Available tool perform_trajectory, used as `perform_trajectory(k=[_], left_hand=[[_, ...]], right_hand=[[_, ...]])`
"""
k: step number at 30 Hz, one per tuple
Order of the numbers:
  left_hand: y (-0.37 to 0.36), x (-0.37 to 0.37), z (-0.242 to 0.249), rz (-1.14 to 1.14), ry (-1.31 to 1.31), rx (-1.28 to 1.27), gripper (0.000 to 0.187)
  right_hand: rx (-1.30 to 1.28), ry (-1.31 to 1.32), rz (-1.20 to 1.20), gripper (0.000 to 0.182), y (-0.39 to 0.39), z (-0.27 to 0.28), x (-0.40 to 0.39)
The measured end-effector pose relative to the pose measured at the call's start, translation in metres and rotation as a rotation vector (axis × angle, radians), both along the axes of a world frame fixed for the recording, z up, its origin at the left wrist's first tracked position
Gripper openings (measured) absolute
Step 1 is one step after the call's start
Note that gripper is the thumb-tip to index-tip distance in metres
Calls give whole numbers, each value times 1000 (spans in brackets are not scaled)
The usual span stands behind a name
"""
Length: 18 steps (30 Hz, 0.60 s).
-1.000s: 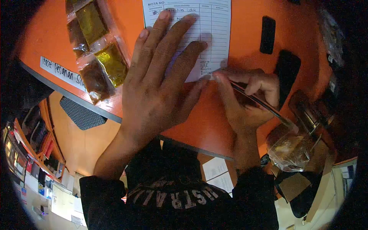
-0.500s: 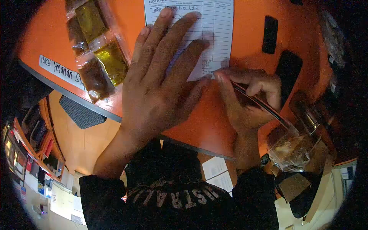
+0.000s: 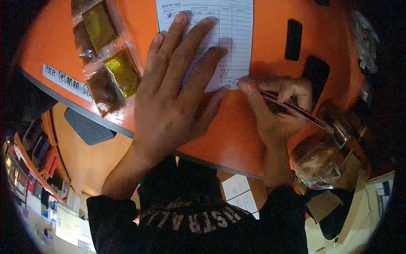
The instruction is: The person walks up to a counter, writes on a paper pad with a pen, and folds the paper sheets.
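In the head view, a ruled receipt sheet (image 3: 237, 46) headed "NOTA NO." lies on the orange table, with handwriting in its top rows and near its lower right corner. My left hand (image 3: 173, 84) rests flat across the sheet's left part, fingers spread. My right hand (image 3: 279, 101) is closed around a dark pen (image 3: 292, 109), close to the sheet's lower right corner. The pen's rear slants down to the right; its tip is hidden by my fingers.
Clear sachets (image 3: 120, 72) of yellow and brown liquid lie at left, over a handwritten paper strip (image 3: 63, 80). Dark phone-like objects (image 3: 294, 40) (image 3: 316, 80) lie at right. A clear plastic package (image 3: 321, 163) sits at the lower right. The table edge (image 3: 220, 165) runs below my hands.
More handwriting shows at the sheet's lower right corner. My right hand has shifted slightly right with the pen, whose rear has swung to the right. My left hand stays on the sheet.
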State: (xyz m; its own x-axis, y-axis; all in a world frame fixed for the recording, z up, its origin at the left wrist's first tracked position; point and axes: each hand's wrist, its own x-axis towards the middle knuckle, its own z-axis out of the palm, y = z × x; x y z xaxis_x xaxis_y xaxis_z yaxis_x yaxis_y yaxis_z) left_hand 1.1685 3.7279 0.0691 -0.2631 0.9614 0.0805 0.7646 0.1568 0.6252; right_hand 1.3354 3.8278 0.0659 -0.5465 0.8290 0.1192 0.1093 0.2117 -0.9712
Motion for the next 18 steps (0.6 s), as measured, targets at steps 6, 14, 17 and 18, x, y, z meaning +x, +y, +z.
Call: perform_trajectory(k=[6,14,17,18], left_hand=[[0,1,1,2,-8,1,59],[2,2,2,-8,12,-18,59],[1,2,0,-3,44,-15,60],[0,2,-1,-5,45,-10,60]], right_hand=[[46,-32,10,50,-1,0,2],[73,-73,65,50,0,-1,2],[35,-24,44,47,-1,-2,1],[20,-13,19,45,-2,-2,1]])
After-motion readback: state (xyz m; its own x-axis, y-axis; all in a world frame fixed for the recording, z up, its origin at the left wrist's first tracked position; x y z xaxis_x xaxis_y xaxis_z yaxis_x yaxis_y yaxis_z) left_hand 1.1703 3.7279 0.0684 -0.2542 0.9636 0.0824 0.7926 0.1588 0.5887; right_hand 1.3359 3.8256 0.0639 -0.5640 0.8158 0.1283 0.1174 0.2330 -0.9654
